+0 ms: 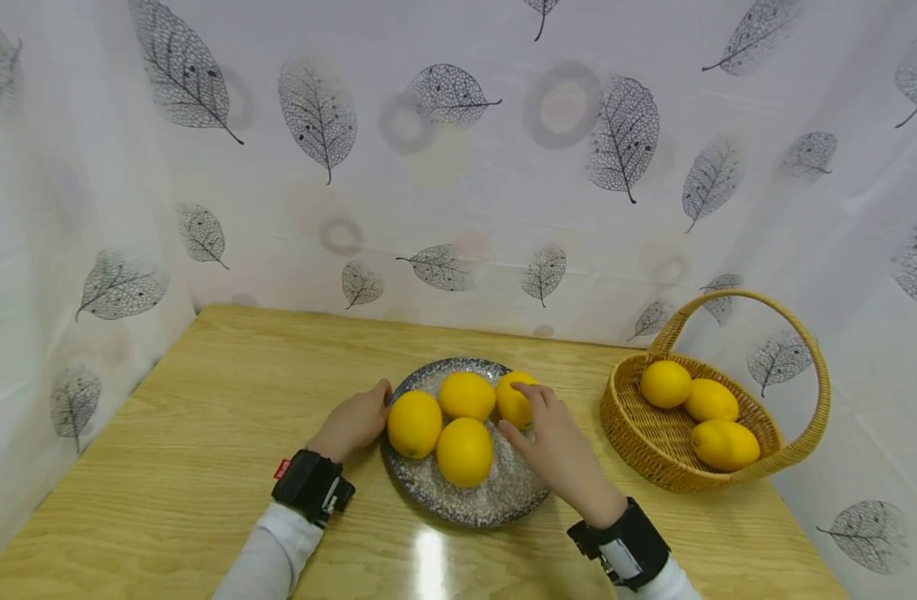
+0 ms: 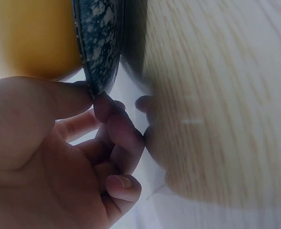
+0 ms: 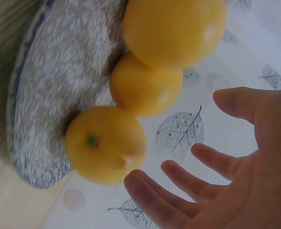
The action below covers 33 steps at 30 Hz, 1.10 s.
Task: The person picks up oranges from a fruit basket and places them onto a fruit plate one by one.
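Left hand point(image 1: 356, 423): we see thumb and fingers pinched together on the left rim of the speckled plate point(image 1: 496, 500).
Plate: we find it flat on the wooden table point(image 1: 241, 400), bearing four yellow fruits.
Fruits on it: the leftmost fruit point(image 1: 414, 425) sits beside our left hand; the front fruit point(image 1: 464, 452) and back fruit point(image 1: 467, 396) sit near the middle; the rightmost fruit point(image 1: 514, 400) lies near the far right edge.
Right hand point(image 1: 559, 450): we have its fingers spread wide around nothing, at the rightmost fruit; whether a fingertip touches, we cannot tell.
Wicker basket point(image 1: 634, 446): we see three more fruits point(image 1: 711, 400) inside.
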Available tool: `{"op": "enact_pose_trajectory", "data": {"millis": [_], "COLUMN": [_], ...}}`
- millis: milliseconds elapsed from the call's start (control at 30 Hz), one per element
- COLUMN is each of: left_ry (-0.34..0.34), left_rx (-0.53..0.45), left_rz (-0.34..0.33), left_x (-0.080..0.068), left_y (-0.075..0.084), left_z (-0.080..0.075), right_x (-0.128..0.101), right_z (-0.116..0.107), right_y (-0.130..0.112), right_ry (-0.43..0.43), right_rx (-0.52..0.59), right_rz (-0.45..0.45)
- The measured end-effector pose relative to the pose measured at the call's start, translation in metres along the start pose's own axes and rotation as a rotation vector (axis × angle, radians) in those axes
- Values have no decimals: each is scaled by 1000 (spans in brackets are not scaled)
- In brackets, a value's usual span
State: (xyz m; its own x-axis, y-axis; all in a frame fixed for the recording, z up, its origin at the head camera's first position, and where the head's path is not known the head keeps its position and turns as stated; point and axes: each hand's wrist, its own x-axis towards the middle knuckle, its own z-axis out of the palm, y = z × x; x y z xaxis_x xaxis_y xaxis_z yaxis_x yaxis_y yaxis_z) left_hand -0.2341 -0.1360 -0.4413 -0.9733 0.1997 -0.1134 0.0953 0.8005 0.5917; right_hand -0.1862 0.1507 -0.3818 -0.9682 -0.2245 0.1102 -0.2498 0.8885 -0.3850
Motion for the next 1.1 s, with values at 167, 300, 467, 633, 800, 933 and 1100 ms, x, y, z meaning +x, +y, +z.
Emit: {"op": "enact_pose_trajectory", "data": {"millis": [167,300,467,633,800,933,1100], "left_ry": [6,3,2,-1,3,7,10], "left_rx": [-13,-17,-14,-25,-30,-31,-26], "left_rz": [18,17,12,8,7,3,1], "left_x": [-3,-3,-2,-1,1,1,2], "left_y": [1,1,1,0,-2,-3,-4], "left_z": [-1,-2,-2,-1,1,2,2], "right_x": [2,2,5,6,6,8,8], "right_z": [-10,-20,-30,-39,-52,-60,-67], "right_y": [12,21,35,51,68,86,110], "right_ry": [33,44,48,80,92,74,34], "right_rx": [-6,-43,-69,-78,-70,-60,-61], "right_rz": [25,58,96,124,161,200,264]}}
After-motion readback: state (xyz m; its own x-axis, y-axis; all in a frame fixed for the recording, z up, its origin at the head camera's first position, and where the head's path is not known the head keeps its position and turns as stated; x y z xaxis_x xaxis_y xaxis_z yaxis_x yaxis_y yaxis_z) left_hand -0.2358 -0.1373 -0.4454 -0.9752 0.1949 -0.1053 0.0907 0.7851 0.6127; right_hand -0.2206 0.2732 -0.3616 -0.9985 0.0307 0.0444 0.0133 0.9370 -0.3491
